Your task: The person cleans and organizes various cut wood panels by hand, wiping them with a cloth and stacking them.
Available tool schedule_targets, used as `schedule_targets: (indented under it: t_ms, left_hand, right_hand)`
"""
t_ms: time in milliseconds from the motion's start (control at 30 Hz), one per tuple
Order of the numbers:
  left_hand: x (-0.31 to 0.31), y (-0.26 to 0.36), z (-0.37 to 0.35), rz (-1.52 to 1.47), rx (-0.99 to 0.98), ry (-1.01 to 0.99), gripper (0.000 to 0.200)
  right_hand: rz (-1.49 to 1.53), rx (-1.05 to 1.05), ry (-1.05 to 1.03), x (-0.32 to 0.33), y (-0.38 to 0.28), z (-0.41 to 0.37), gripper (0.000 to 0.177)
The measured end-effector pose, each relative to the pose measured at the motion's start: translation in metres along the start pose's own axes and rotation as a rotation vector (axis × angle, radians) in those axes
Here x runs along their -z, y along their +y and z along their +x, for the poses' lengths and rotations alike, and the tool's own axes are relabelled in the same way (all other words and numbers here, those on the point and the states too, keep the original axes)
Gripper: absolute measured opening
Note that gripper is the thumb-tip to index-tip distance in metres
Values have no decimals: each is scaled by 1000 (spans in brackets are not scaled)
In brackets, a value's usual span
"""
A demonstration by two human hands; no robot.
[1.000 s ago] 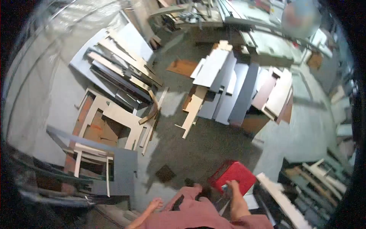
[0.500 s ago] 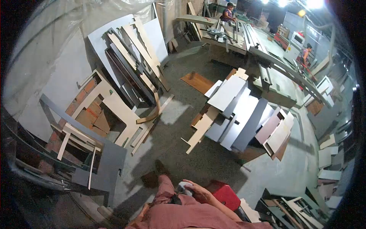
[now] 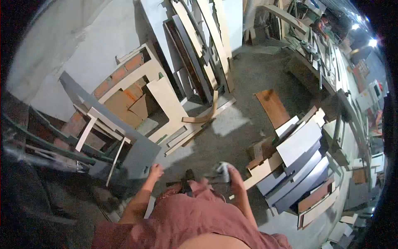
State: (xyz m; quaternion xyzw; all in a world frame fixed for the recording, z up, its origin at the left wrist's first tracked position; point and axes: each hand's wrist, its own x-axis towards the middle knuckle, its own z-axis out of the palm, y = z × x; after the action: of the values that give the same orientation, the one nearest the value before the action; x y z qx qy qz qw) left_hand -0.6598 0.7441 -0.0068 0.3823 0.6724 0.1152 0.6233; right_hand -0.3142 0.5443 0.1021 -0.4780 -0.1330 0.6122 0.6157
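My right hand [image 3: 233, 173] is wrapped round a small grey-white object [image 3: 222, 169], blurred and too unclear to name, held in front of my body. My left hand [image 3: 156, 171] is raised at the left of my body, its fingers curled; whether anything small is in them cannot be made out. Just beyond it lies a grey panel [image 3: 139, 159] with a small dark cut-out. To the right of my right hand is a stack of white, grey and cream boards [image 3: 300, 143] on the floor.
Cream cut-out panels [image 3: 168, 101] lean by the wall on the left. Long boards [image 3: 188, 31] stand against a white sheet. A brown board [image 3: 272, 108] lies on the floor ahead. Machine tables [image 3: 309, 62] are at the upper right, with one person [image 3: 321, 25] behind them.
The view has turned, so the panels and board stack appear further right. My left hand has come up into sight. The red object beside my right arm is out of view.
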Motion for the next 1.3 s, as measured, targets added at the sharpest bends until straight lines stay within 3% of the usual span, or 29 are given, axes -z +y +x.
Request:
schedule_targets:
  t_ms: [100, 133, 200, 233, 300, 400, 467, 533, 600, 667, 733, 800, 900, 933, 1000, 1033, 1067, 1167, 1200, 1300]
  left_hand:
    - [-61, 88, 28, -124, -181, -136, 30]
    - [-86, 117, 38, -104, -221, -313, 33]
    - [-146, 181, 24, -82, -274, -549, 40]
    - [-175, 209, 19, -61, -312, -688, 42]
    - [-233, 266, 4, 59, -233, -772, 47]
    - [-314, 313, 21, 330, -250, -793, 60]
    - [-373, 315, 80, 541, -657, -672, 62]
    - [-405, 374, 64, 457, -586, -810, 58]
    - [-450, 415, 71, 210, -341, -819, 48]
    - [-486, 473, 85, 257, -286, -896, 44]
    - [-520, 525, 72, 266, -225, -821, 47]
    - [-571, 543, 131, 120, -363, -817, 38]
    - [-641, 616, 155, 77, -403, -880, 37]
    - [-660, 655, 127, 92, -405, -887, 41]
    - [-715, 710, 129, 127, -517, -949, 44]
    - [-748, 737, 134, 132, -498, -938, 44]
    - [-780, 764, 136, 148, -603, -980, 43]
    - [-879, 838, 132, 137, -669, -996, 40]
    - [-919, 858, 148, 83, -752, -1112, 40]
    - [-1019, 918, 149, 236, -974, -997, 44]
  right_hand:
    - [59, 156, 307, 50, -18, 54, 32]
    - [141, 119, 427, 59, -29, 67, 32]
    - [244, 78, 414, 85, -44, 98, 33]
    - [314, 180, 301, 71, -69, 101, 33]
    - [393, 148, 297, 78, -93, 140, 35]
    - [536, 50, 237, 78, -154, 189, 48]
    - [382, 131, 230, 95, -179, 242, 60]
    - [379, 116, 144, 92, -233, 265, 62]
    - [-332, 171, 78, 100, -303, 276, 64]
    - [-170, 77, 46, 137, -331, 290, 66]
    - [-58, 238, 82, 142, -389, 279, 72]
    - [-56, 314, 112, 179, -405, 285, 66]
    - [76, 332, 389, 222, -416, 282, 57]
    - [87, 346, 413, 236, -415, 281, 57]
    - [114, 341, 690, 260, -405, 280, 55]
    - [147, 360, 724, 271, -398, 283, 55]
    - [233, 368, 843, 279, -389, 284, 54]
    - [415, 429, 1117, 287, -408, 294, 55]
    - [517, 459, 1229, 279, -409, 303, 55]
    - [618, 518, 1334, 289, -425, 333, 53]
